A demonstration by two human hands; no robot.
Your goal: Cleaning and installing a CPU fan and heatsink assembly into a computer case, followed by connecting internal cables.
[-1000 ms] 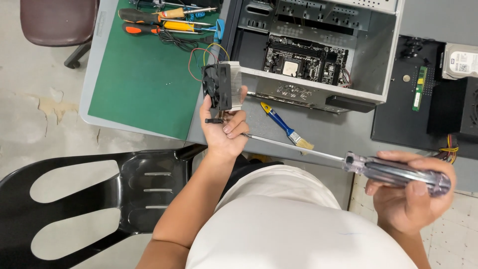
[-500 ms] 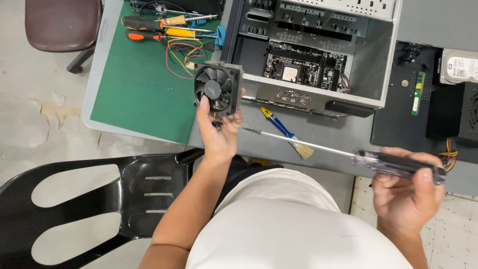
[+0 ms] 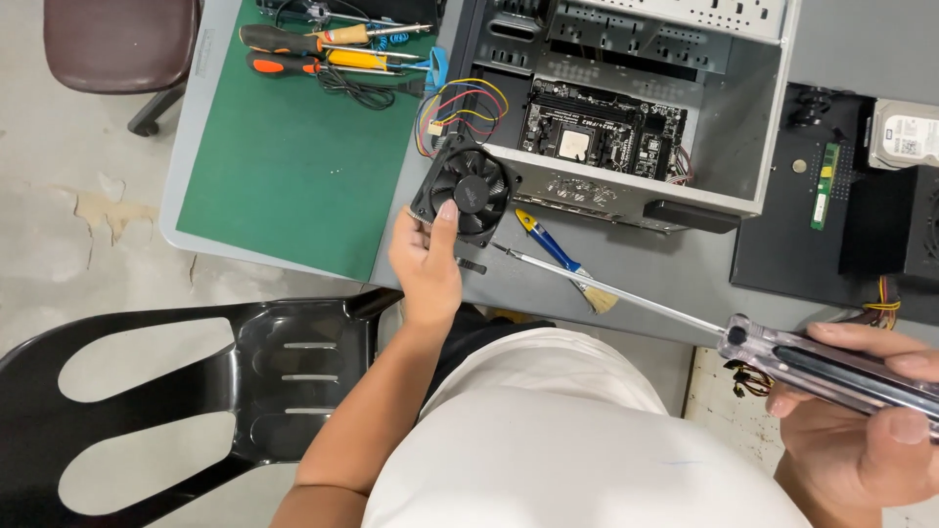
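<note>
Head view: black fan (image 3: 468, 188) is gripped at its lower edge by left hand (image 3: 427, 262), at 11 o'clock; long screwdriver (image 3: 782, 352) is clasped in right hand (image 3: 861, 440), at 4 o'clock.

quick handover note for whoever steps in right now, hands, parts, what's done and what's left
Left hand: grips the black cooler fan by its lower edge, thumb on its face, held just off the open computer case; its coloured wires trail up toward the case.
Right hand: holds a long clear-handled screwdriver, tip pointing toward the fan.
Done: fan is off the motherboard, processor socket bare.
Left: fan is not set down; whether its wires are unplugged cannot be told.
Nearby: blue-handled brush on the table, more screwdrivers on the green mat.
</note>
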